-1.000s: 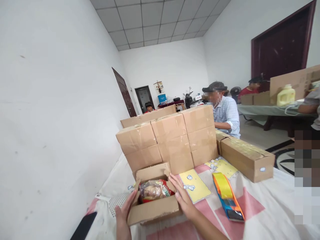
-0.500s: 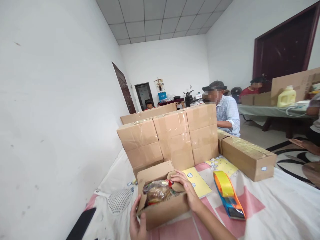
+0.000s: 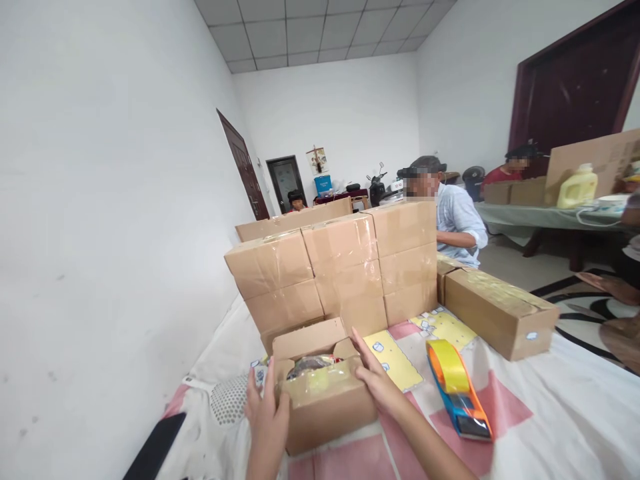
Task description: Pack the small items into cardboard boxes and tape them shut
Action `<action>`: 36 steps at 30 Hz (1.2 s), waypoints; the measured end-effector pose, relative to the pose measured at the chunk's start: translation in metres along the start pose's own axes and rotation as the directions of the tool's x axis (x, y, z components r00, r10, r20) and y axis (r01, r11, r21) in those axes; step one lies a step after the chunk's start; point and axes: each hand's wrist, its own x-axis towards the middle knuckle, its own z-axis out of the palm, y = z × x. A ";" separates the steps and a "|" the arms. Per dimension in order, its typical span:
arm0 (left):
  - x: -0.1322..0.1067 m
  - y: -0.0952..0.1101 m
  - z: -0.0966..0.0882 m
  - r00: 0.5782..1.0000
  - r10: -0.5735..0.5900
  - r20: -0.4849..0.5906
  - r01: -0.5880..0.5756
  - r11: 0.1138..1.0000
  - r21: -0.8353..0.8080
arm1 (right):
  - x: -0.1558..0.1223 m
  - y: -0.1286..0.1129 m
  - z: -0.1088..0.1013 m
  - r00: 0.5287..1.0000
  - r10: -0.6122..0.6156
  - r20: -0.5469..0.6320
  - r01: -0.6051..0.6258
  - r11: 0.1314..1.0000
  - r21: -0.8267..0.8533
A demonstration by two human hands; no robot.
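Note:
A small cardboard box (image 3: 330,427) stands in front of me, its far flap (image 3: 310,339) raised and its near flap (image 3: 320,383), with shiny tape on it, leaning inward over the opening. Part of a clear plastic-wrapped item (image 3: 313,364) shows inside; the rest is hidden. My left hand (image 3: 267,407) rests against the left side of the box, fingers stretched and spread. On the right side, my right hand (image 3: 373,377) grips the box edge, with its thumb by the near flap and the index finger pointing up.
Stacked taped boxes (image 3: 345,267) form a wall behind the open box. To the right lie an orange-and-blue tape dispenser (image 3: 457,390) with yellow tape and a long closed box (image 3: 500,310). A dark flat object (image 3: 155,447) sits at left. A co-worker (image 3: 455,213) sits beyond.
The near flap has come up and inward, covering much of the wrapped item. My left hand has shifted up along the left side; my right hand has moved off the right inner flap toward the edge.

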 end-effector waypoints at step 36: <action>-0.027 0.068 0.004 0.896 0.212 0.389 -0.272 0.956 0.106 | -0.020 -0.032 -0.021 0.775 -0.495 -0.393 0.339 0.850 -0.402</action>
